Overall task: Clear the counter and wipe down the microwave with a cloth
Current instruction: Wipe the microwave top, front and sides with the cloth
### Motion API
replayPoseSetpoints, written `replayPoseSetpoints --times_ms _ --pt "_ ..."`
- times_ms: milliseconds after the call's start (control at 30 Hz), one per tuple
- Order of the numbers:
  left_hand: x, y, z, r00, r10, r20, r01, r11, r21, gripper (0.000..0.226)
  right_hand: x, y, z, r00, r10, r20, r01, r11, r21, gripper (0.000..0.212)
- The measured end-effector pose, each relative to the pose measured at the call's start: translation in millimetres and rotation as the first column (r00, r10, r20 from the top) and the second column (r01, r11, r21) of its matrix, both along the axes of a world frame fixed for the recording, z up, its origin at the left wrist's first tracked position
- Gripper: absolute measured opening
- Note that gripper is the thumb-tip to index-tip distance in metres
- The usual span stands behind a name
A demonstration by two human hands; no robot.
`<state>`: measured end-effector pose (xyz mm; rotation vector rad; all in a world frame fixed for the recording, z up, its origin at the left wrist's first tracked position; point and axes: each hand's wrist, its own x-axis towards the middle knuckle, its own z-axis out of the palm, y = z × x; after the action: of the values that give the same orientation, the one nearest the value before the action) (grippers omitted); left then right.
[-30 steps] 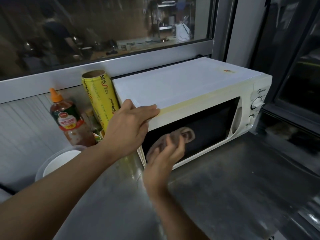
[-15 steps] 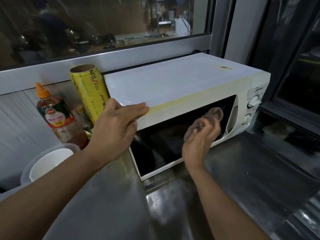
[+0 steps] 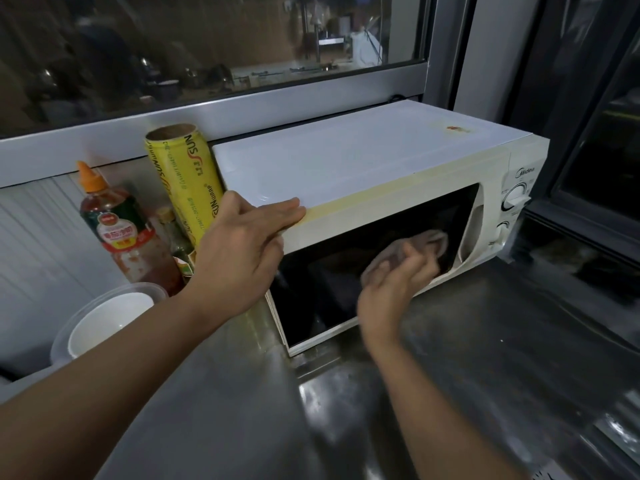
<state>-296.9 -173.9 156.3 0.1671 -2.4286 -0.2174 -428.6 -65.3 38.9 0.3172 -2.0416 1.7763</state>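
We see the white microwave [image 3: 363,168] across the centre and right of the frame, standing on the steel counter [image 3: 485,358]; our left hand [image 3: 242,251] rests on its top front-left corner, fingers straight and laid together over the edge; our right hand [image 3: 394,289] presses a crumpled cloth [image 3: 415,247] against the right part of the dark door glass, fingers curled round it; at left stand a yellow wrap roll [image 3: 187,181], a sauce bottle [image 3: 117,230] and a white bowl [image 3: 104,323].
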Motion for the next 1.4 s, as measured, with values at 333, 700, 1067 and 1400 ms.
replayPoseSetpoints --times_ms 333,700,1067,1400 --pt "0.8 2.3 -2.2 1.0 0.026 -0.017 -0.026 1.0 0.002 0.045 119.8 -57.3 -36.7 0.978 0.15 -0.145 -0.157 0.987 -0.041 0.028" --pt "-2.8 0.9 -8.0 0.995 0.022 -0.095 -0.021 1.0 0.017 0.043 -15.0 13.9 -8.9 0.991 -0.04 0.126 0.034 0.998 0.047 0.047" --pt "-6.1 1.2 -10.6 0.989 -0.002 -0.147 0.001 1.0 -0.006 0.041 -84.2 30.6 0.5 0.99 -0.114 -0.086 0.118 0.992 0.052 0.051" --pt "-5.9 0.2 -11.6 0.99 -0.001 -0.144 0.001 1.0 -0.001 0.041 -72.5 30.5 -21.7 0.995 -0.076 0.072 0.07 0.994 0.083 0.042"
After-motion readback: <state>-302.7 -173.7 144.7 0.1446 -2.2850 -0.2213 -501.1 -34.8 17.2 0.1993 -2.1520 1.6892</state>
